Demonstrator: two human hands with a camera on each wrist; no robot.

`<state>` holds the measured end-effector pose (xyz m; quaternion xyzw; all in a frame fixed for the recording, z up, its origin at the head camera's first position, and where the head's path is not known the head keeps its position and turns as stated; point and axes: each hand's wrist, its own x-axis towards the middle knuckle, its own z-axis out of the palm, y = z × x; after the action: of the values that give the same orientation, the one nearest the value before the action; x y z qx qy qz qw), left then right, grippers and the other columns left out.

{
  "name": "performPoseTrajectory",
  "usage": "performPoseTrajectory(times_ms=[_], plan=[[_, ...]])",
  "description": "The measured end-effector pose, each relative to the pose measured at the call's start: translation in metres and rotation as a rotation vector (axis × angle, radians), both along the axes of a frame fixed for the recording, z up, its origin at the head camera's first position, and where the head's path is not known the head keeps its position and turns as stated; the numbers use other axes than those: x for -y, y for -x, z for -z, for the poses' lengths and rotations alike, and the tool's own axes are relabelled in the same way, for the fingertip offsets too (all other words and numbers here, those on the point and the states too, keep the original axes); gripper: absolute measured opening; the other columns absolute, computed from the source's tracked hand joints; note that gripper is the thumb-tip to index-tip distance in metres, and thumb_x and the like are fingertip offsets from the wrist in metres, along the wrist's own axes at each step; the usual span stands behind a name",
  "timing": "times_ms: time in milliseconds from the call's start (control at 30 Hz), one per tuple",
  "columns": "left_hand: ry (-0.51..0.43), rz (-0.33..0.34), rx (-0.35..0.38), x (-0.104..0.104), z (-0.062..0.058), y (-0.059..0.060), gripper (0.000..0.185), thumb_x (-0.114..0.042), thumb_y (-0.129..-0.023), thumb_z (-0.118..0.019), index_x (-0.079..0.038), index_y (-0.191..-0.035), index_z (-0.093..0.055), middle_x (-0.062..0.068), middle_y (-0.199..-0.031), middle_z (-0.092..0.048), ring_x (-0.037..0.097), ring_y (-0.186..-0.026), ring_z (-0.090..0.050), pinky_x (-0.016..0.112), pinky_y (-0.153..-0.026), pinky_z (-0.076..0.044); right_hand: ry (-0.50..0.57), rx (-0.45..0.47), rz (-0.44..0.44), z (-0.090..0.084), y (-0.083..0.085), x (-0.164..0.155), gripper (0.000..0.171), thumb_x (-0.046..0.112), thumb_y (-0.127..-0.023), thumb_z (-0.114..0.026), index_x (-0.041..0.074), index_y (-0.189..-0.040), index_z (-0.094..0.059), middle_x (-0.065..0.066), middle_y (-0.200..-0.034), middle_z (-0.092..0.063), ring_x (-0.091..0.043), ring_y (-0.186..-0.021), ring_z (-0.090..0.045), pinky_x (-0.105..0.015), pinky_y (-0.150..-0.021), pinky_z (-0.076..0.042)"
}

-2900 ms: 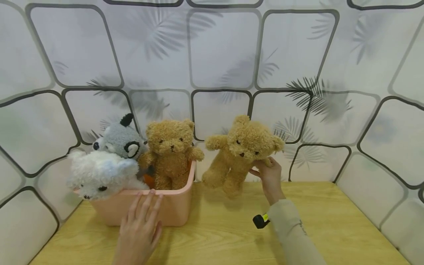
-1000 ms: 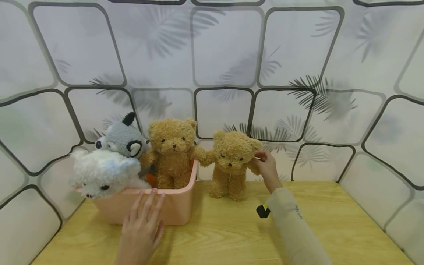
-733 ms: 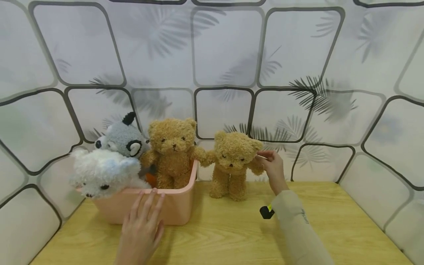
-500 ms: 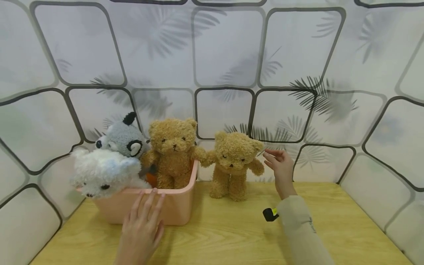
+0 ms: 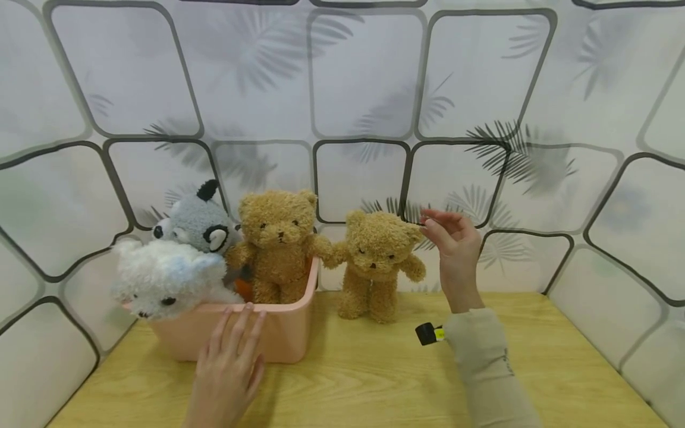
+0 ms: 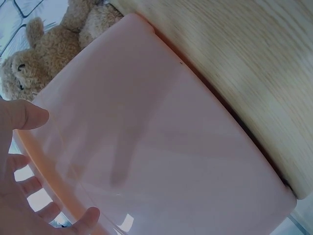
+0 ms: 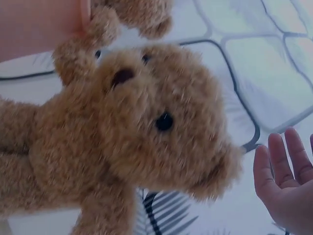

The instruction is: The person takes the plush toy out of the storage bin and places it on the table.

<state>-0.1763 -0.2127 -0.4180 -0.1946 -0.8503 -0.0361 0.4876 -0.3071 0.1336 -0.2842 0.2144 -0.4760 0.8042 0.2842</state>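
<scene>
A small tan teddy bear (image 5: 377,264) (image 7: 127,132) stands upright on the wooden table (image 5: 364,380), leaning against the wall beside a pink bin (image 5: 278,336) (image 6: 161,156). My right hand (image 5: 452,246) (image 7: 286,183) hovers open just right of its head, touching nothing. My left hand (image 5: 230,368) (image 6: 19,161) rests flat with straight fingers on the bin's front wall. Inside the bin sit a larger tan bear (image 5: 275,244), a grey plush (image 5: 195,223) and a white plush (image 5: 163,276).
Patterned white panels (image 5: 364,89) wall in the table at the back and on both sides. The bin fills the back left corner. Bare wood stretches to the right of the small bear and along the front.
The right hand carried the small bear down from the air, stood it on the table beside the bin, let go and drew away up and to the right. The left hand stayed on the bin.
</scene>
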Motion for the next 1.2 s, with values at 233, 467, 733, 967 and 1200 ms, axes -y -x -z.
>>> performPoseTrajectory(times_ms=[233,467,733,967,1200], plan=[[-0.001,-0.006,0.01,0.0,0.0,-0.001,0.058,-0.039,-0.106,-0.025,-0.006,-0.146,-0.051,0.021,-0.147,-0.048,0.052,-0.125,-0.047,0.066,-0.066,-0.052,-0.035,-0.071,-0.099,-0.015,-0.011,0.031,0.019,-0.013,-0.093,-0.059,0.005,-0.096,-0.063,-0.009,-0.104,-0.073,-0.024,-0.096,-0.071,-0.037,-0.087,-0.058],[-0.01,-0.006,-0.011,-0.001,0.001,0.0,0.056,-0.037,-0.106,-0.027,-0.006,-0.146,-0.052,0.019,-0.148,-0.049,0.051,-0.126,-0.046,0.066,-0.065,-0.052,-0.256,0.008,-0.16,-0.018,-0.016,0.07,0.014,-0.008,-0.094,-0.062,0.004,-0.101,-0.06,-0.013,-0.116,-0.069,-0.029,-0.106,-0.068,-0.042,-0.093,-0.055],[-0.005,0.005,-0.036,-0.003,0.0,0.002,0.055,-0.035,-0.105,-0.029,-0.006,-0.145,-0.053,0.02,-0.148,-0.049,0.052,-0.125,-0.047,0.066,-0.068,-0.052,-0.377,0.104,-0.264,-0.006,-0.006,0.103,0.012,-0.006,-0.094,-0.063,0.0,-0.104,-0.061,-0.021,-0.122,-0.066,-0.025,-0.107,-0.067,-0.045,-0.095,-0.054],[0.002,-0.001,-0.019,-0.003,0.0,0.002,0.055,-0.035,-0.105,-0.028,-0.006,-0.145,-0.052,0.019,-0.148,-0.049,0.051,-0.125,-0.047,0.066,-0.068,-0.052,-0.52,0.216,-0.212,0.008,0.006,0.124,0.014,0.001,-0.096,-0.065,-0.004,-0.108,-0.059,-0.022,-0.13,-0.063,-0.036,-0.124,-0.056,-0.05,-0.105,-0.045],[-0.004,-0.001,-0.017,0.0,-0.001,0.0,0.056,-0.036,-0.106,-0.027,-0.006,-0.145,-0.052,0.02,-0.148,-0.048,0.051,-0.126,-0.046,0.066,-0.068,-0.052,-0.629,0.232,-0.14,0.019,0.014,0.143,0.029,0.003,-0.095,-0.068,-0.01,-0.117,-0.053,-0.021,-0.138,-0.057,-0.035,-0.137,-0.046,-0.054,-0.113,-0.036]])
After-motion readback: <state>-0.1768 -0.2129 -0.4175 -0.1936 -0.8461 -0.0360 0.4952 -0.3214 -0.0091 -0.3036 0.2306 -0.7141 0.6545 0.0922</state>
